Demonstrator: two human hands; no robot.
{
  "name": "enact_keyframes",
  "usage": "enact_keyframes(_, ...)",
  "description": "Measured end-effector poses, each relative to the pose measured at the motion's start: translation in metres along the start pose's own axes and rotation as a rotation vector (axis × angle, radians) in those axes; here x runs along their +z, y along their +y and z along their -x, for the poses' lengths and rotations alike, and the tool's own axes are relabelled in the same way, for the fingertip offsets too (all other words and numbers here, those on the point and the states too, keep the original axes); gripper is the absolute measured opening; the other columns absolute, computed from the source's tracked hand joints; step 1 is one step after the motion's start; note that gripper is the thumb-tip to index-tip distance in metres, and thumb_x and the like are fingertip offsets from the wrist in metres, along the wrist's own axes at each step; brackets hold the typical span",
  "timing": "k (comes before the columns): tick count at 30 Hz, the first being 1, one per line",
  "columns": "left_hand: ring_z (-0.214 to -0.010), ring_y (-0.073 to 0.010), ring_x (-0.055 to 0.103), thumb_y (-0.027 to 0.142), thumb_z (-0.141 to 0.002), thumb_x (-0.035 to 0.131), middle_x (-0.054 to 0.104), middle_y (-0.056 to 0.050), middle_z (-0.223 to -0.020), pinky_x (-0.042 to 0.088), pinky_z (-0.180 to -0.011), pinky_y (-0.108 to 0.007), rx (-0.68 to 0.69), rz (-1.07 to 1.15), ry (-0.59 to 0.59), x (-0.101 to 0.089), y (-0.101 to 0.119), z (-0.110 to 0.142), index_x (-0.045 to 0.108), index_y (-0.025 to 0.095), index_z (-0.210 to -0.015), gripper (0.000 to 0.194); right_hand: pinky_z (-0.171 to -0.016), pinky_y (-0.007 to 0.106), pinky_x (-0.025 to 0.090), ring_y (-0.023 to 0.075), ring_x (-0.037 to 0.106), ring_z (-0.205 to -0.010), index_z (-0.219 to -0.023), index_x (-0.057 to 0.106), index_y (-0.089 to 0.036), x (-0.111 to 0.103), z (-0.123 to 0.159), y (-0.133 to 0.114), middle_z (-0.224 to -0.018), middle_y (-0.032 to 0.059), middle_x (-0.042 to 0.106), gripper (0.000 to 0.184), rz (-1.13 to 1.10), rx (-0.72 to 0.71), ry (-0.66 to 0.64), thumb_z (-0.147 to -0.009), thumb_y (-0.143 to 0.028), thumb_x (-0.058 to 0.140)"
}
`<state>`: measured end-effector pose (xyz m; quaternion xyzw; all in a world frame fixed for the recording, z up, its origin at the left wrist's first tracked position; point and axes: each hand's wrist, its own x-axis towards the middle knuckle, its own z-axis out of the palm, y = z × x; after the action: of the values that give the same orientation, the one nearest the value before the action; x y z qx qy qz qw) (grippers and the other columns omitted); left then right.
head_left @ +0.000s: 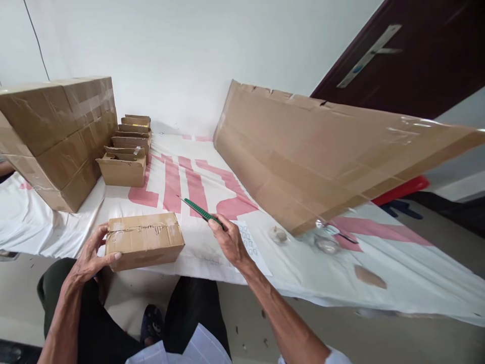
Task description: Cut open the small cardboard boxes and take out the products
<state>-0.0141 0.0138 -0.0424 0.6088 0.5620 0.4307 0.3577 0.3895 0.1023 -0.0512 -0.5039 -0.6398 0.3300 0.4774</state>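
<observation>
A small cardboard box lies at the front edge of the cloth-covered table. Its top flaps meet along a ragged seam, and tape shows at its right end. My left hand grips the box's left end, thumb on the near side and fingers round the far corner. In my right hand is a green utility knife, with its thin blade out and pointing away to the upper left. The knife is held above the table, to the right of the box and apart from it.
Stacked taped cartons stand at the left, beside a row of small opened boxes. A large cardboard sheet leans at the right. Near it lie a printed paper, clear plastic bags and a brown scrap.
</observation>
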Motion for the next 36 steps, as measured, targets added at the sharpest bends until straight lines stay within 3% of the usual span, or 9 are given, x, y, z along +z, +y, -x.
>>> enact_keyframes(6,-0.148,-0.0379,0.054,0.054,-0.082,0.084,0.052,-0.009,-0.163,0.05,-0.121,-0.052,0.016,0.03,-0.049,0.001,0.002,0.002,0.064,0.032,-0.144,0.069,-0.05,0.029,0.031,0.0134,0.034,-0.053,-0.101,0.075,-0.021,-0.006,0.008,-0.042,-0.061,-0.0043,0.043,0.052,-0.192,0.066,-0.264,-0.091,-0.071,0.064)
enact_keyframes(11,-0.147,-0.041,0.053,0.053,-0.077,0.088,0.054,-0.012,-0.16,0.052,-0.118,-0.053,-0.007,0.014,-0.024,0.002,0.002,0.003,0.065,0.029,-0.146,0.076,-0.055,0.029,0.039,0.0149,0.044,-0.058,-0.106,0.081,-0.02,0.004,0.011,-0.069,-0.064,-0.0011,0.053,0.048,-0.148,-0.033,-0.408,-0.094,-0.063,0.063)
enact_keyframes(16,-0.149,-0.0416,0.051,0.053,-0.076,0.088,0.051,-0.012,-0.162,0.053,-0.118,-0.051,-0.011,0.058,-0.012,0.004,0.0,0.004,0.064,0.029,-0.148,0.08,-0.07,0.032,0.05,0.021,0.062,-0.075,-0.101,0.082,-0.022,0.02,0.003,-0.084,-0.083,0.0045,0.071,0.036,-0.075,-0.168,-0.443,-0.096,-0.052,0.061)
enact_keyframes(27,-0.153,-0.0411,0.046,0.054,-0.081,0.084,0.047,-0.013,-0.164,0.049,-0.119,-0.054,-0.025,0.023,-0.055,0.003,-0.004,0.004,0.057,0.029,-0.154,0.081,-0.064,0.027,0.042,0.014,0.054,-0.065,-0.1,0.078,-0.018,0.056,-0.016,-0.111,-0.076,0.0008,0.069,0.027,0.104,-0.369,-0.514,-0.098,-0.035,0.057)
enact_keyframes(32,-0.15,-0.0426,0.048,0.056,-0.082,0.084,0.052,-0.012,-0.161,0.05,-0.117,-0.056,0.002,-0.021,-0.043,0.003,-0.008,0.003,0.056,0.031,-0.157,0.084,-0.063,0.026,0.038,0.0124,0.052,-0.062,-0.092,0.077,-0.019,0.058,-0.022,-0.116,-0.072,-0.0012,0.066,0.021,0.239,-0.395,-0.517,-0.095,-0.026,0.057)
enact_keyframes(36,-0.15,-0.0419,0.049,0.057,-0.081,0.083,0.05,-0.013,-0.162,0.051,-0.117,-0.054,0.001,-0.032,-0.055,0.001,-0.005,0.002,0.056,0.03,-0.156,0.084,-0.062,0.026,0.035,0.0111,0.049,-0.061,-0.089,0.078,-0.019,0.045,-0.022,-0.118,-0.071,-0.0017,0.064,0.021,0.322,-0.419,-0.476,-0.09,-0.023,0.057)
